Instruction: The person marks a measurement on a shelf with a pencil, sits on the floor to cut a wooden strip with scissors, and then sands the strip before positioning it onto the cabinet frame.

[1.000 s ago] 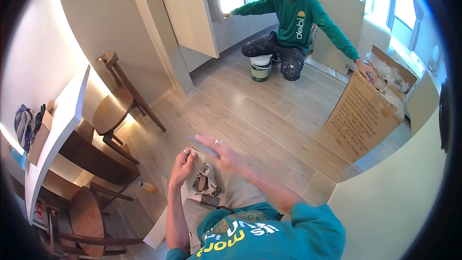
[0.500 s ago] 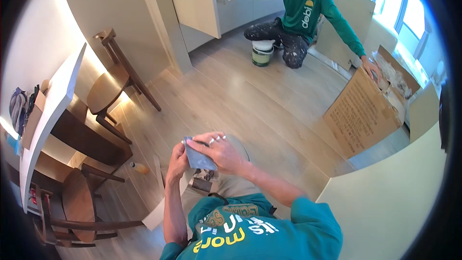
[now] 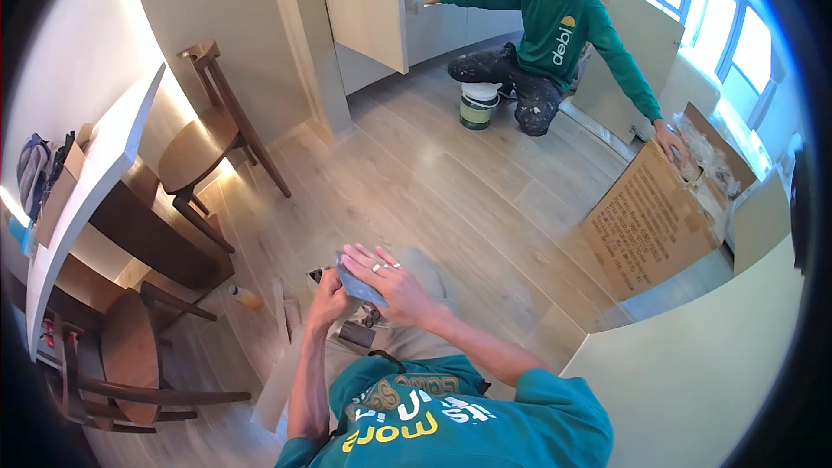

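Note:
A thin blue-grey sheet (image 3: pixel 357 281), like sandpaper, is between my two hands above my lap. My right hand (image 3: pixel 392 288) lies over it with the fingers stretched close together and the thumb hidden. Closed in a fist, my left hand (image 3: pixel 329 302) grips the sheet's lower left side; its fingertips are hidden. A small dark pointed piece (image 3: pixel 317 275) shows just beyond the left fist; whether it is held, I cannot tell. Below the hands, a dark rectangular block (image 3: pixel 355 334) sits by my lap beside small dark items (image 3: pixel 373 315).
A person (image 3: pixel 555 30) in green kneels ahead by a bucket (image 3: pixel 478 109), one hand on a large cardboard box (image 3: pixel 646 221). Wooden chairs (image 3: pixel 201 152) and a white table (image 3: pixel 87 191) stand left. A bottle (image 3: pixel 247 296) is on the floor; a pale panel (image 3: pixel 693 364) fills the right.
My right hand has flattened over the sheet, covering more of it. The sheet has tilted, and my left hand has closed into a fist lower down. The view has shifted slightly.

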Action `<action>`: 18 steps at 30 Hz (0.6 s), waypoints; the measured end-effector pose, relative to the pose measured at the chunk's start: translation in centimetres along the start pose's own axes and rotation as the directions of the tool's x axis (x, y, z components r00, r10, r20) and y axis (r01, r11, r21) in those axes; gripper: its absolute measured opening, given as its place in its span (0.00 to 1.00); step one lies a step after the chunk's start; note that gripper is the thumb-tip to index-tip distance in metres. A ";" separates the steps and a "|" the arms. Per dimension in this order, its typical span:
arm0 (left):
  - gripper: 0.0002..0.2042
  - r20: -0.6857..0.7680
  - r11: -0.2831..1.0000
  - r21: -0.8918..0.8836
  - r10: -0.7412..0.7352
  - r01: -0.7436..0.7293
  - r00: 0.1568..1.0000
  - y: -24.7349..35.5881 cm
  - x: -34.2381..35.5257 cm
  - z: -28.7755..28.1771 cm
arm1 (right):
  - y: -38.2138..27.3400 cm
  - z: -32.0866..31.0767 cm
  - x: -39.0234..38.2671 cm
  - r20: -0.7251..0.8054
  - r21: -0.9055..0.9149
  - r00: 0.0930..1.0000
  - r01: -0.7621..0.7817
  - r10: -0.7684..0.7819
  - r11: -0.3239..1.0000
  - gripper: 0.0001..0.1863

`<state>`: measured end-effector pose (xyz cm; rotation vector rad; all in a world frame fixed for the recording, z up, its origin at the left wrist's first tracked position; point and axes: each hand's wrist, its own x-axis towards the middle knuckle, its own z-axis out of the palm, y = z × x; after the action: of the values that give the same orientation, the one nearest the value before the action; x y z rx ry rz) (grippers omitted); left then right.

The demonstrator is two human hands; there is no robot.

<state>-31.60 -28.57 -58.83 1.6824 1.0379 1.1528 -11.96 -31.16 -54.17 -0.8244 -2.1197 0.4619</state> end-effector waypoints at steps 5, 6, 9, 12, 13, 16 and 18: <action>0.10 0.052 0.990 -0.103 -0.090 0.095 0.995 1.3 0.3 0.4 | 0.2 0.4 -1.5 0.017 0.002 0.999 -0.039 0.039 0.999 0.40; 0.10 0.056 0.995 -0.072 -0.062 0.066 0.996 1.6 0.3 0.7 | 0.2 0.3 -1.3 0.014 -0.007 0.999 -0.039 0.039 0.999 0.40; 0.11 0.045 0.999 -0.005 -0.049 0.049 0.998 1.7 0.4 0.4 | 0.3 0.3 -0.6 0.008 -0.007 0.999 -0.034 0.035 0.999 0.41; 0.11 0.026 0.993 -0.022 -0.119 0.119 0.993 1.6 1.0 -0.2 | 0.4 0.5 -1.4 0.018 0.009 0.999 -0.042 0.042 0.999 0.41; 0.11 0.049 0.994 -0.007 -0.105 0.105 0.993 2.1 1.2 0.1 | 0.4 0.6 -1.2 0.006 0.010 0.999 -0.044 0.044 0.999 0.41; 0.11 0.101 0.999 0.028 -0.023 0.021 0.995 1.9 0.4 0.5 | 0.1 0.6 -0.7 -0.009 0.046 0.999 -0.044 0.045 0.998 0.42; 0.11 0.058 0.999 0.051 -0.002 -0.001 0.998 1.9 0.8 0.0 | 0.1 0.7 -0.3 -0.011 0.065 0.999 -0.048 0.049 0.997 0.41</action>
<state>-31.09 -28.43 -56.84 1.7460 1.0391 1.0788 -12.32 -31.28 -54.82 -0.8406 -2.0659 0.5471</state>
